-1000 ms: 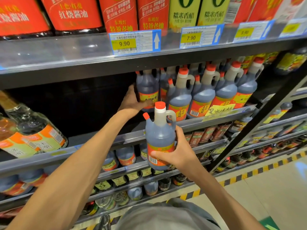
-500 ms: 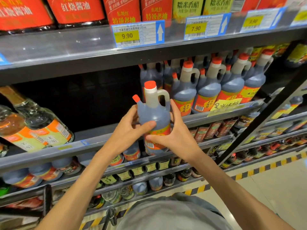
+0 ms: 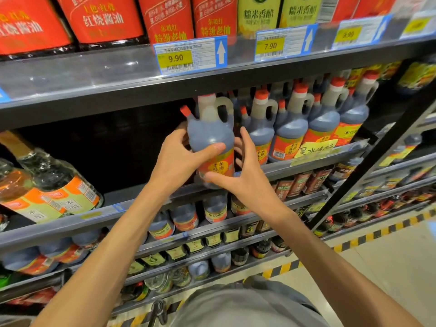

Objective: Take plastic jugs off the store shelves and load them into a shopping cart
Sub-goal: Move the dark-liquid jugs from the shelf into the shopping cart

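A plastic jug (image 3: 210, 135) of dark liquid, with a red cap, a side spout and an orange-red label, is held upright in front of the middle shelf. My left hand (image 3: 174, 156) grips its left side, with the thumb laid across the front. My right hand (image 3: 245, 178) is at its lower right: the thumb touches the label's bottom and the fingers are straight and spread beside the jug. Several matching jugs (image 3: 292, 128) stand in a row on the shelf just to the right.
The middle shelf's metal lip (image 3: 342, 149) carries a yellow handwritten note (image 3: 316, 148). Large glass bottles (image 3: 47, 185) lie at the left, red and green packs above, smaller bottles on lower shelves. A black diagonal post (image 3: 377, 156) crosses at the right. Hazard tape edges the floor.
My left hand left the jug on the shelf and took hold of the jug that the right hand held. That jug rose to shelf height. My right hand's fingers have straightened.
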`<state>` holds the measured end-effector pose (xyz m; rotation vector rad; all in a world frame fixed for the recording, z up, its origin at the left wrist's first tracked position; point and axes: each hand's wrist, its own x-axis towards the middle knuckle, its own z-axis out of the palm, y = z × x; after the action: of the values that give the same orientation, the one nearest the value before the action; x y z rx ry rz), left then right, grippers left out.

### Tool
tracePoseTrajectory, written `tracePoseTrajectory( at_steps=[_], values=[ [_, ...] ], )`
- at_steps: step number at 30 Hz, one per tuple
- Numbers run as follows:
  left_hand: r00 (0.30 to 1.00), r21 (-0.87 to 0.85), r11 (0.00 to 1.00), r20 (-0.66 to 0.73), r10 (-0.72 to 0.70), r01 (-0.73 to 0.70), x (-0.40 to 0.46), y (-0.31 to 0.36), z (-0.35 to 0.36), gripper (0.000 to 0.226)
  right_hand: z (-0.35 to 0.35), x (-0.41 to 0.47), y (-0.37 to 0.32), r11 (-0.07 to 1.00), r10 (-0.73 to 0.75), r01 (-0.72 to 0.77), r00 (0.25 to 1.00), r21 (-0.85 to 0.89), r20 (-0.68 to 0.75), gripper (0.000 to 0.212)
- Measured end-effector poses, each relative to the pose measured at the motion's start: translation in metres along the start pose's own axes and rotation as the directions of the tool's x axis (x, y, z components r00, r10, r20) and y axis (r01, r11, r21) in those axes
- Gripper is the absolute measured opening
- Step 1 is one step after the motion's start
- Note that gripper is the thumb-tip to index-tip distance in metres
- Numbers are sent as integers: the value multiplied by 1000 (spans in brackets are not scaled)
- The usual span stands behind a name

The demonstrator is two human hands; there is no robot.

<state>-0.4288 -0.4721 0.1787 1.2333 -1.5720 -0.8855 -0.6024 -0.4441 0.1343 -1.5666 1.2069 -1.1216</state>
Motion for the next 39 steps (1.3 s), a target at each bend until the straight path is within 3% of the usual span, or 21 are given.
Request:
tracePoseTrajectory(
  at_steps=[4,9,14,19,24,30,35,39],
  values=[
    [997,51,998,-71,-25,29,19,-13,5,83,-17,-12,13,999,49,-49,998,-7,-48,103],
    [991,102,991,-111,-70,81,31,-27,14,72,-31,-20,25,994,111,-110,989,16,-95,91],
    [993,244,966,-105,-56,81,30,-34,26,97,-35,-18,35,988,149,-144,982,50,-118,82],
    [998,247,968,-54,-25,38,31,-37,34,79,-30,-14,47,989,147,-144,982,38,-117,76],
    [996,216,976,-85,-5,23,30,-36,41,85,-25,-8,51,994,103,-105,989,-13,-103,71],
    [1000,214,977,-23,-7,12,29,-42,33,72,-24,-6,59,959,-37,13,996,-282,-82,70],
    [1000,273,962,-12,2,1,34,-43,31,70,-24,-14,63,736,-241,211,970,-643,43,70],
    [1000,274,962,-26,13,-5,33,-45,33,68,-24,-21,56,625,-196,194,977,-756,89,74]
  ],
)
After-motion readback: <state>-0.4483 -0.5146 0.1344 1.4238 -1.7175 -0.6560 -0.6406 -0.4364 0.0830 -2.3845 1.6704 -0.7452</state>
